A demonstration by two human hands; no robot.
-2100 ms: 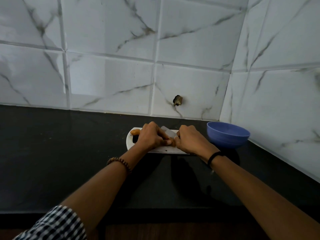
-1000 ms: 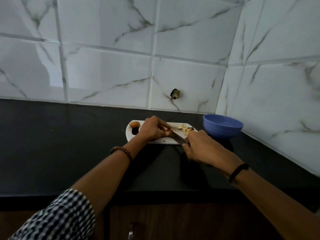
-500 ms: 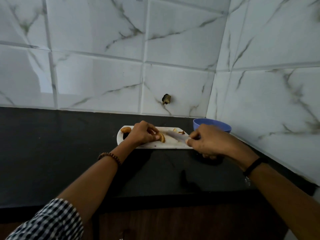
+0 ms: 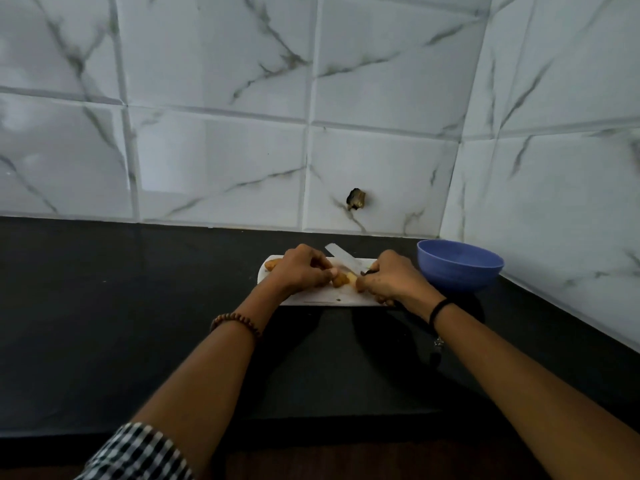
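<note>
Mid-frame, on the white cutting board (image 4: 311, 298): left hand (image 4: 300, 270) pinches the orange-brown food piece (image 4: 341, 280) — right hand (image 4: 391, 279) grips the knife (image 4: 341, 257), blade angled up-left over it. Blue bowl (image 4: 459, 266) just right of the board.

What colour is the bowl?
The bowl is plain blue, with no pattern; the head view shows it best.

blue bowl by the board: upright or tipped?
Upright: the blue bowl stands on the counter right of the cutting board, rim facing up. Contents: cannot tell.
</note>
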